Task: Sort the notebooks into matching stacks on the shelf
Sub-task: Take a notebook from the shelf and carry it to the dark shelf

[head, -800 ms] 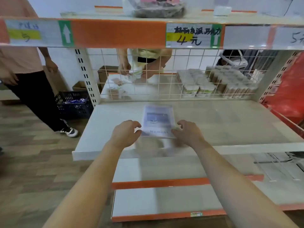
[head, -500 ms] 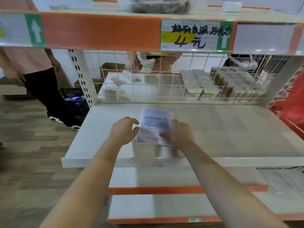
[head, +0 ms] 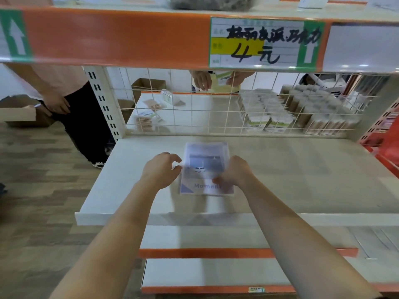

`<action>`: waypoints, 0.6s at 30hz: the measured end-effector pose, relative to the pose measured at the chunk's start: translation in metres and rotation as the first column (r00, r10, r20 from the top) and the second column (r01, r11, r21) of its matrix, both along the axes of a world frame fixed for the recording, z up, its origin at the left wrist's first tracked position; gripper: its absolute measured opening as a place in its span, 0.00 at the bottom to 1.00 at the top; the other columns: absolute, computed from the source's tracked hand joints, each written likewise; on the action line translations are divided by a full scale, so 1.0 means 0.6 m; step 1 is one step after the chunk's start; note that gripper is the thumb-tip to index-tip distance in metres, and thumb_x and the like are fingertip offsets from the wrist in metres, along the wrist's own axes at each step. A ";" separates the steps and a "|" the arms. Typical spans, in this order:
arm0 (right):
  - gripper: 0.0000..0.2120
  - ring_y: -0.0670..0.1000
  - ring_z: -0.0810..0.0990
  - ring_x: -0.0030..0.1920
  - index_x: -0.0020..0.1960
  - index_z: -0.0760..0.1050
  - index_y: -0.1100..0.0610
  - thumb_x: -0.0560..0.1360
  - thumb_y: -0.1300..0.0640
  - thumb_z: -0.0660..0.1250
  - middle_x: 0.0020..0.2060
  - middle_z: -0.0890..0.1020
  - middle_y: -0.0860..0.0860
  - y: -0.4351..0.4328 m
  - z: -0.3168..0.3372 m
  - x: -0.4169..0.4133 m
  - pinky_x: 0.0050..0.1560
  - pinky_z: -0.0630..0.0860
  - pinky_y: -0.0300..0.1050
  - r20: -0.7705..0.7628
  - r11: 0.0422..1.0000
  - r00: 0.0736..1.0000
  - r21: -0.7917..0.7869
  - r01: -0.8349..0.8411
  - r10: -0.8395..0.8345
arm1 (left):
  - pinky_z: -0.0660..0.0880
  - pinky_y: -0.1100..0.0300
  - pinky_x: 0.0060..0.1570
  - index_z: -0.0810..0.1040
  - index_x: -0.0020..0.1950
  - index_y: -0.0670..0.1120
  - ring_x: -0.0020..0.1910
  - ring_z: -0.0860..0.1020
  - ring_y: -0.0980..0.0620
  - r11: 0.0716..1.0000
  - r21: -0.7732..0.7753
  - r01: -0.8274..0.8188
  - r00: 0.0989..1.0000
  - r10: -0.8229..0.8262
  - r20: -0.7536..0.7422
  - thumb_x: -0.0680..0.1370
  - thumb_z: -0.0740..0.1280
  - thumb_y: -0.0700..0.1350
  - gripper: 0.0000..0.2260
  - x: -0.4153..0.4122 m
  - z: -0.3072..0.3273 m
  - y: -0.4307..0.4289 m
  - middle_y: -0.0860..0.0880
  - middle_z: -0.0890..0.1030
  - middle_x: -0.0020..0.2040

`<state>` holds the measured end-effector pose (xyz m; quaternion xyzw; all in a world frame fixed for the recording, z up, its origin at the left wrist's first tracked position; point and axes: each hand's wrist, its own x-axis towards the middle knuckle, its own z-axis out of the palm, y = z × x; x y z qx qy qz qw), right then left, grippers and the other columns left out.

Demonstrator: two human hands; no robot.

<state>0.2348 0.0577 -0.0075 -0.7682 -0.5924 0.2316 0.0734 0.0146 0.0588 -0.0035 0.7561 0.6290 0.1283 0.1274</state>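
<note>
A pale blue notebook (head: 204, 167), with a photo of a white van and the word "Moment" on its cover, lies flat on the white middle shelf (head: 302, 169); it looks like the top of a thin stack. My left hand (head: 160, 170) sits at its left edge with fingers loosely curled and the thumb tip touching that edge. My right hand (head: 235, 171) grips the notebook's right side, thumb on the cover near the lettering. The picture is motion-blurred.
A wire grid (head: 216, 108) backs the shelf, with packs of small goods (head: 267, 117) behind it. An orange-edged upper shelf (head: 121, 37) hangs overhead, and lower shelves (head: 205, 275) sit below. One person (head: 71, 104) stands at the left, and another person's hands (head: 203, 80) show behind the grid.
My right hand has slid from beside the notebook onto its lower right part. My left hand stays at the left edge. The view has moved closer to the shelf.
</note>
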 end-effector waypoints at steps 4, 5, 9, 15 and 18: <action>0.32 0.55 0.80 0.52 0.57 0.76 0.61 0.61 0.45 0.80 0.51 0.81 0.55 0.006 0.001 0.007 0.42 0.70 0.41 -0.065 0.999 0.997 -0.017 0.031 -0.032 | 0.73 0.55 0.54 0.75 0.64 0.51 0.56 0.76 0.49 1.000 -0.011 0.006 1.000 -0.006 0.003 0.79 0.62 0.50 0.14 -0.003 0.002 0.007 0.50 0.76 0.61; 0.29 0.56 0.81 0.51 0.55 0.76 0.61 0.62 0.46 0.79 0.50 0.82 0.55 0.007 -0.001 0.009 0.41 0.69 0.42 -0.084 0.999 0.996 -0.001 0.037 -0.037 | 0.73 0.55 0.53 0.75 0.64 0.51 0.56 0.76 0.49 1.000 -0.009 0.006 1.000 -0.006 0.004 0.79 0.62 0.50 0.14 -0.005 0.003 0.009 0.50 0.76 0.61; 0.17 0.57 0.80 0.44 0.47 0.78 0.60 0.66 0.50 0.76 0.42 0.81 0.55 0.013 -0.006 0.015 0.38 0.71 0.44 -0.214 0.995 0.975 0.060 0.077 -0.062 | 0.73 0.55 0.54 0.76 0.63 0.51 0.56 0.75 0.49 1.000 -0.001 0.008 1.000 -0.008 0.019 0.79 0.62 0.49 0.13 -0.008 0.008 0.017 0.50 0.76 0.60; 0.09 0.56 0.78 0.41 0.38 0.74 0.57 0.71 0.53 0.71 0.37 0.79 0.53 0.019 -0.002 0.013 0.39 0.71 0.47 -0.400 0.978 0.913 0.148 0.149 -0.078 | 0.74 0.53 0.55 0.76 0.62 0.52 0.58 0.75 0.50 1.000 0.008 0.007 0.999 -0.007 0.037 0.79 0.63 0.49 0.13 -0.010 0.014 0.021 0.50 0.77 0.60; 0.06 0.52 0.76 0.37 0.40 0.76 0.57 0.73 0.55 0.69 0.35 0.78 0.51 0.016 -0.003 0.007 0.34 0.69 0.44 -0.557 0.953 0.823 0.176 0.247 -0.111 | 0.73 0.54 0.54 0.77 0.62 0.52 0.57 0.75 0.50 1.000 0.016 0.008 0.999 -0.009 0.053 0.78 0.63 0.49 0.12 -0.012 0.017 0.021 0.50 0.77 0.58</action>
